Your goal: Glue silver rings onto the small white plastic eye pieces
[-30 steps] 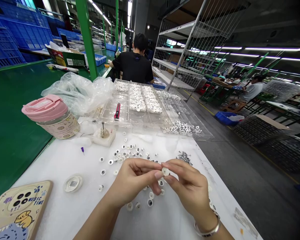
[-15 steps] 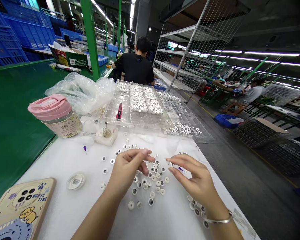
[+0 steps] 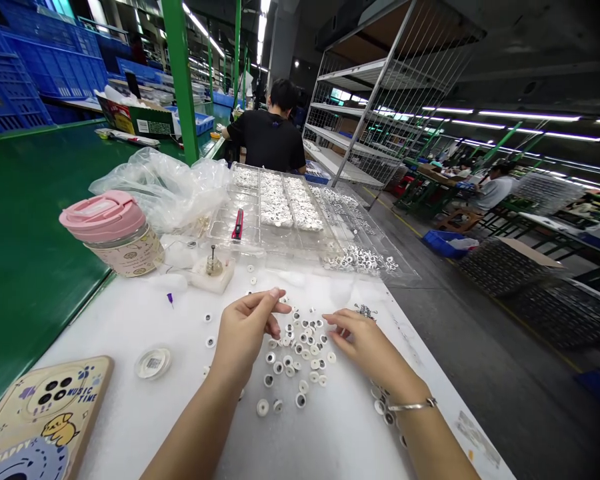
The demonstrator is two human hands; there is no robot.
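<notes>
Above the left side of a scatter of small round white parts with dark centres [image 3: 301, 400], my left hand [image 3: 244, 333] is closed, its thumb pressed along the index finger. Whatever it may pinch is hidden. On the scatter's right side is my right hand [image 3: 363, 343], its thumb and fingers apart with nothing visible between them. A metal bangle [image 3: 413, 405] circles that wrist. Just behind the right fingers lies a small heap of metal screw-like pieces [image 3: 366, 311]. More round parts [image 3: 380, 407] lie partly hidden under the right forearm.
A clear compartment tray [image 3: 280, 233] of white parts stands behind, with a red cutter [image 3: 238, 225] on it. Leftward are a pink-lidded cup [image 3: 113, 230], a small glass bottle [image 3: 213, 265], a purple dispensing tip [image 3: 170, 298], a round container [image 3: 153, 363] and a phone [image 3: 55, 413]. A person [image 3: 267, 137] sits ahead.
Both hands have shifted a little left. My right thumb and fingers, earlier around a small white part, now show none. The purple tip near the right hand is no longer visible.
</notes>
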